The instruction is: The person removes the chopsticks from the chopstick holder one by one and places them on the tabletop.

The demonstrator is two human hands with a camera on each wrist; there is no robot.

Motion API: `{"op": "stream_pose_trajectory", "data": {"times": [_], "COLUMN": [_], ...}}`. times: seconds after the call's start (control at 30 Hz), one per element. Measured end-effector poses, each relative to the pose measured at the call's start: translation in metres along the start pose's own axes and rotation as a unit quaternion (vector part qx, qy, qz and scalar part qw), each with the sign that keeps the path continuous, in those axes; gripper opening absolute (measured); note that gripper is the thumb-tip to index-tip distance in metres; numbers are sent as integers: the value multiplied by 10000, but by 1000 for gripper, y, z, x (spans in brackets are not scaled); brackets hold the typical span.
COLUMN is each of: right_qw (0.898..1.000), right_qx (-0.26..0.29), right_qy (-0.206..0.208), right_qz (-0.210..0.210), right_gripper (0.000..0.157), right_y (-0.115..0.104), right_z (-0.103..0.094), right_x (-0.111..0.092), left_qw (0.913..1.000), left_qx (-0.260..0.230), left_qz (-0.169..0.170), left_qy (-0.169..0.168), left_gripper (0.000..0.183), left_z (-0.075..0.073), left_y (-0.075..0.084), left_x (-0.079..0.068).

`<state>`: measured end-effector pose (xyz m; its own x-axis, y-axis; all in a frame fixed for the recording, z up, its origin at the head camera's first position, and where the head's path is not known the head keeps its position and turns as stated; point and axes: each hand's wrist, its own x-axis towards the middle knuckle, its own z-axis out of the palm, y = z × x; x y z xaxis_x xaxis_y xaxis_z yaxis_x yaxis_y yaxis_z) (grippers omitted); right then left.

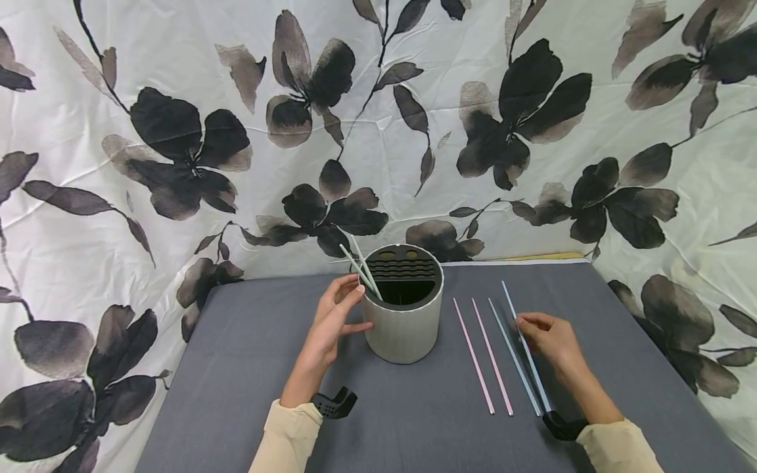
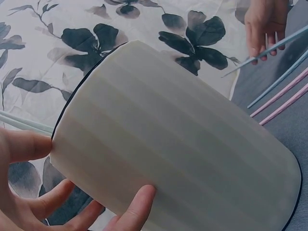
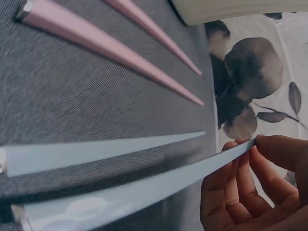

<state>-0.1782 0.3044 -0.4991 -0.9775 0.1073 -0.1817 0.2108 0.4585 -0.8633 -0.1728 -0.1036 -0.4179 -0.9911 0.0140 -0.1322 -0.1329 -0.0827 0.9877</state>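
Right hand (image 1: 547, 340): fingers pinch blue chopstick (image 1: 535, 372) toward thin end, right of second blue stick (image 1: 513, 355) | Left hand (image 1: 332, 318): fingers spread, touching container (image 1: 405, 334) | Advice: firm pinch, lest thick end dip; container steadied lightly.

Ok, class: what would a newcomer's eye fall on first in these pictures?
Probably the white fabric backdrop with large black-and-grey flowers, behind the grey cloth-covered table. Next, the pale cylindrical holder on that table, the left hand touching its side. Right of it, the right hand pinches a slim pale-blue stick.
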Motion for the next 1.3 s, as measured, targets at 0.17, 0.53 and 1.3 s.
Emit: {"op": "stream_pose_trajectory", "data": {"times": [0.17, 0.53, 1.3], "right_qw": [9996, 9940, 9676], "right_qx": [-263, -942, -2154], "right_qy": [63, 515, 1186], "right_qz": [-41, -192, -578], "right_gripper": [45, 33, 22], "right_y": [11, 27, 34], "right_z": [2, 7, 13], "right_x": [4, 13, 20], "left_qw": [10000, 10000, 10000], "left_qx": [-11, -49, -27], "left_qz": [8, -27, -12], "left_qy": [7, 39, 65], "left_gripper": [48, 48, 49], "left_z": [1, 1, 0], "left_y": [0, 0, 2], "left_x": [0, -1, 1]}}
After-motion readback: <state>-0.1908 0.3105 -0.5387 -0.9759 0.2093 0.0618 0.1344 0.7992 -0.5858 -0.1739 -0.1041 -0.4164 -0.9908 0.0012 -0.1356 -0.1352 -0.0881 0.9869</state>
